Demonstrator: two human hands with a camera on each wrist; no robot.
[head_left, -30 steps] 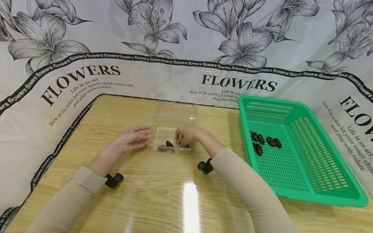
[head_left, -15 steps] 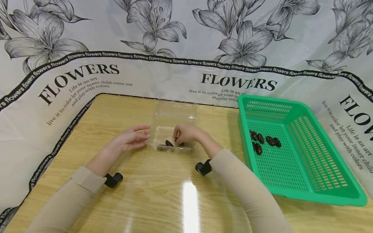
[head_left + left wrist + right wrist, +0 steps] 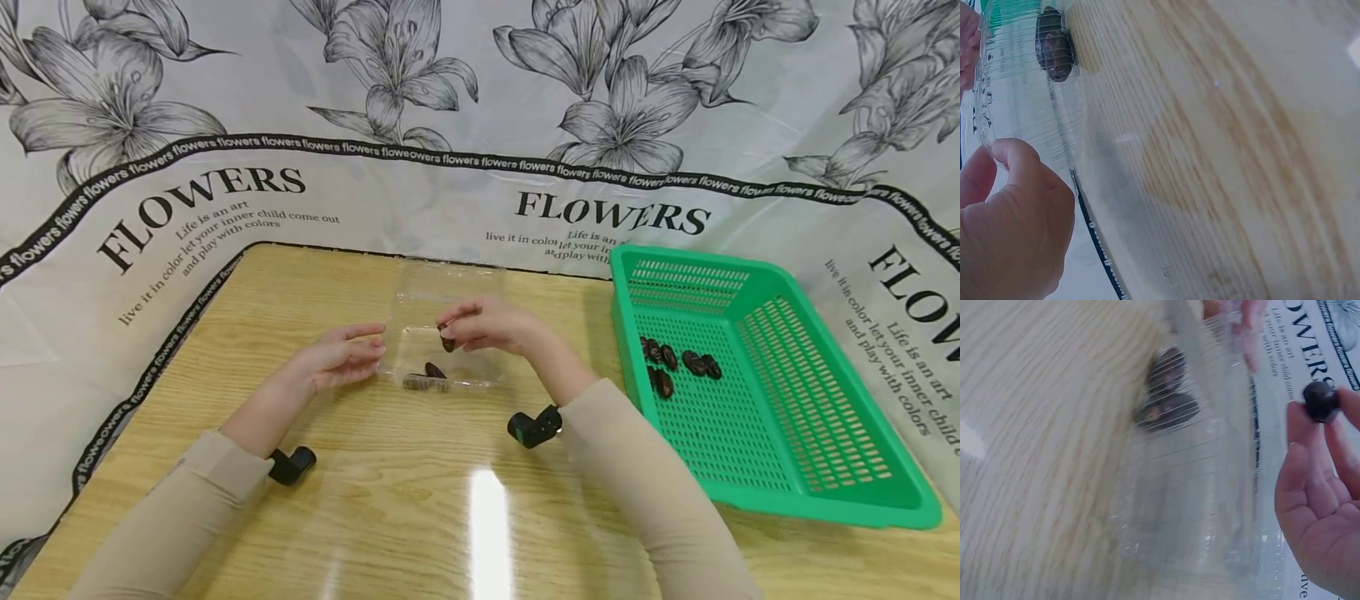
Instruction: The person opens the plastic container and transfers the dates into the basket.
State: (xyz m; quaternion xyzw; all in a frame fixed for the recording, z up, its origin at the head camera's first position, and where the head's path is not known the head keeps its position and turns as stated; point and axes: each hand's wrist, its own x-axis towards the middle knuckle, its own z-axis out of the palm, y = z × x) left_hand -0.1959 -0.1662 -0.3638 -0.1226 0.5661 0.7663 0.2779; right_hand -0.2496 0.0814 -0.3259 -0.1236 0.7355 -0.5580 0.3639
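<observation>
A clear plastic box [image 3: 480,381] stands on the table with its lid [image 3: 450,283] folded back. Two dark brown dates [image 3: 425,380] lie near its front left corner; the left wrist view shows these dates [image 3: 1054,47] through the ribbed wall. My left hand [image 3: 341,358] is at the box's left side, and in its wrist view the thumb and forefinger of the left hand [image 3: 1016,212] pinch the rim. Above the box, my right hand [image 3: 491,323] holds another date [image 3: 447,337] between its fingertips; its wrist view shows this date [image 3: 1320,402] end-on.
To the right, a green slotted basket [image 3: 750,496] holds several dates [image 3: 660,354] near its left wall. Flower-printed cloth [image 3: 420,192] rises behind the wooden table [image 3: 390,500]. Black wrist-worn devices [image 3: 536,427] sit below both hands.
My right hand has lifted a date from the front right of the box and moved up and away from the box floor. My left hand stays at the box's side.
</observation>
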